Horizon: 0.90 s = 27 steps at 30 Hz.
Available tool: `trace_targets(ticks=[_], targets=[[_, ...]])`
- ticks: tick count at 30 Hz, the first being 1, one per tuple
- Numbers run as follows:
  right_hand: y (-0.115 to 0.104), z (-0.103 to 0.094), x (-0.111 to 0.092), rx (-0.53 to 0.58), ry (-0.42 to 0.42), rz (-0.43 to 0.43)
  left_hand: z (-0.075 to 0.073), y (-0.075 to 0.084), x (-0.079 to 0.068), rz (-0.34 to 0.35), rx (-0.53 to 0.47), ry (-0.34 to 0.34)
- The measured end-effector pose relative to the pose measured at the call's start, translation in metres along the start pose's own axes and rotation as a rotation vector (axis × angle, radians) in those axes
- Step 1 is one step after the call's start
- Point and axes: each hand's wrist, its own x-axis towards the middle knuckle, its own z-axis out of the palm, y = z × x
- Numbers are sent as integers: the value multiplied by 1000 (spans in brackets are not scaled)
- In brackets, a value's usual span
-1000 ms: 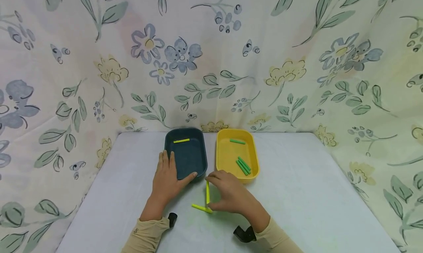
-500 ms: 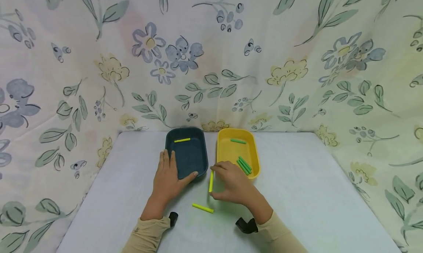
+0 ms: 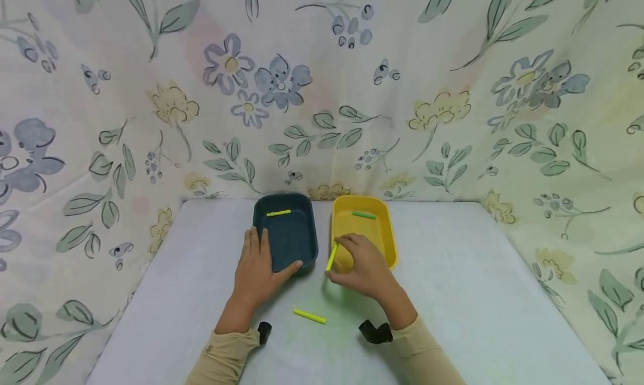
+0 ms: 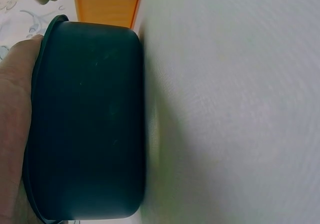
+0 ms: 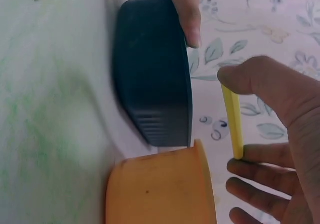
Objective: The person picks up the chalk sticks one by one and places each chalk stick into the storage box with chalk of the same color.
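Note:
My left hand [image 3: 255, 273] rests with straight fingers on the left and near rim of a dark blue-green tub [image 3: 289, 242]. A single yellow chalk stick [image 3: 279, 213] lies at the far end inside that tub. My right hand [image 3: 366, 266] pinches another yellow chalk stick [image 5: 233, 121] by its two ends, thumb at one and a fingertip at the other. It hovers above the near left part of a yellow tub [image 3: 388, 228]. One green chalk stick [image 3: 364, 214] shows inside there; the hand covers the near part. A further yellow chalk stick [image 3: 309, 316] lies on the table between the wrists.
Both tubs stand side by side at the back of the table, a narrow gap between them. White cloth [image 3: 453, 295] with faint green smudges covers the tabletop. Behind it hangs a floral curtain [image 3: 322, 94]. Black wrist cameras [image 3: 374, 332] stick out near the sleeves.
My right hand has raised a yellow chalk stick off the table and carried it forward and right over the yellow tub, covering the green sticks there. The left hand keeps its place.

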Motion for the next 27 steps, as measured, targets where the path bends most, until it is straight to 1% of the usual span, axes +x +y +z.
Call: trace_targets(ticks=[5,12,22,27], targets=[[-1,4,5,-35,29,14,0,-1,1,4,19,7],[-4,9,11,-63,15,41,-1,0,-1,0,19,-2],[-9,7,21,-70,40,32,-1,-1,1,10,24,15],[-10,10,26,-87,44,32,-1,0,-1,1,12,-2]])
